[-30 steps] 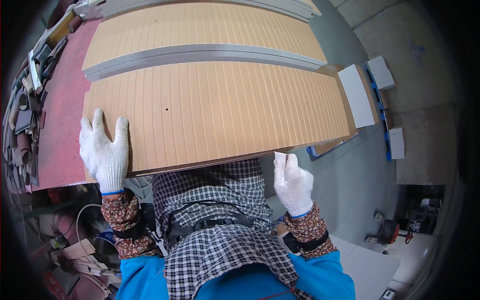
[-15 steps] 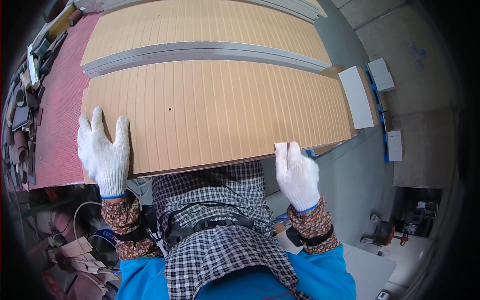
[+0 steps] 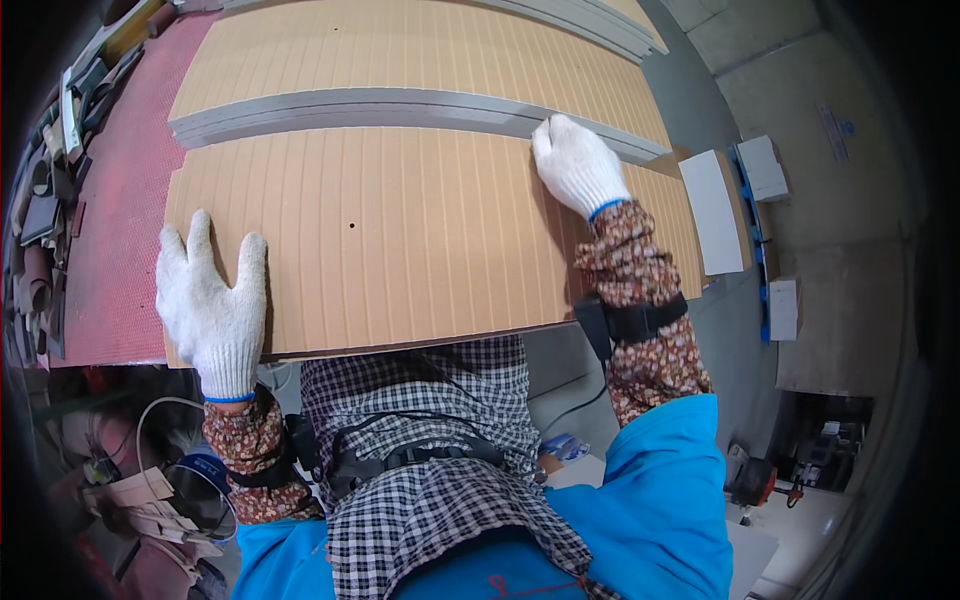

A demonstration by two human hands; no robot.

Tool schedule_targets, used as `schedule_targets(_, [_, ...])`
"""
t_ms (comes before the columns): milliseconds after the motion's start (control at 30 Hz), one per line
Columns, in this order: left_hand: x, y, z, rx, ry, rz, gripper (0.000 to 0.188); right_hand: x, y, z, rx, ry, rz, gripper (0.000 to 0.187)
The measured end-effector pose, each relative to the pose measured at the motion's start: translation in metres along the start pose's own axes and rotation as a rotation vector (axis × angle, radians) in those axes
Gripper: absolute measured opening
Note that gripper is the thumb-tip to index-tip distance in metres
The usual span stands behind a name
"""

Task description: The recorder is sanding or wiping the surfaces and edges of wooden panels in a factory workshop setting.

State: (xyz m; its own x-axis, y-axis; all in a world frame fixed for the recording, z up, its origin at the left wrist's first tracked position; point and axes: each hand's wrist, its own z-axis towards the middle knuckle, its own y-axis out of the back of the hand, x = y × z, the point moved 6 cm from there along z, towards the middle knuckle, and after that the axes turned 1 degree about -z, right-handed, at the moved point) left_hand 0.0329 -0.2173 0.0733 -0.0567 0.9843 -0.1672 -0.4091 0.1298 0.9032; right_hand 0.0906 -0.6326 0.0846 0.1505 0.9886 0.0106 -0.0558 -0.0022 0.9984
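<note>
A long tan grooved board [image 3: 430, 230] with a small dark hole lies across in front of me. On its left end my left hand [image 3: 212, 295], in a white knitted glove, rests flat with the fingers spread. My right hand [image 3: 578, 162], in a matching glove, is curled closed at the board's far edge, right of the middle. Whatever its fingers hold, if anything, is hidden. Just beyond that edge is the grey side of a stack [image 3: 340, 104], topped by another tan grooved board [image 3: 400, 50].
Red textured matting [image 3: 125, 230] covers the table's left side. Worn strips and rolls of dark sheet material [image 3: 40, 215] pile up along the far left. White-topped cartons [image 3: 712, 212] stand off the board's right end. Below left are a blue bucket [image 3: 205, 470] and loose offcuts [image 3: 150, 495].
My right hand has moved from the board's near edge, where it pinched a small flat piece, across to the far edge. The left hand keeps its place on the board.
</note>
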Motion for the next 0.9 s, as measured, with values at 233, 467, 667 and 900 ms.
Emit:
schedule_targets(233, [0.003, 0.002, 0.0, 0.014, 0.018, -0.061, 0.064, 0.016, 0.01, 0.02, 0.114, -0.025, 0.008, 0.044])
schedule_targets(467, [0.001, -0.001, 0.0, 0.023, 0.008, -0.009, 0.062, 0.015, 0.005, -0.085, -0.01, 0.06, -0.045, 0.035])
schedule_targets(667, [0.0, 0.001, 0.002, 0.048, 0.015, -0.057, 0.066, 0.034, 0.019, -0.191, -0.077, 0.007, 0.016, 0.016])
schedule_targets(900, [-0.001, 0.0, 0.001, 0.065, 0.013, -0.041, 0.067, 0.028, -0.002, -0.256, -0.083, -0.197, 0.112, 0.012])
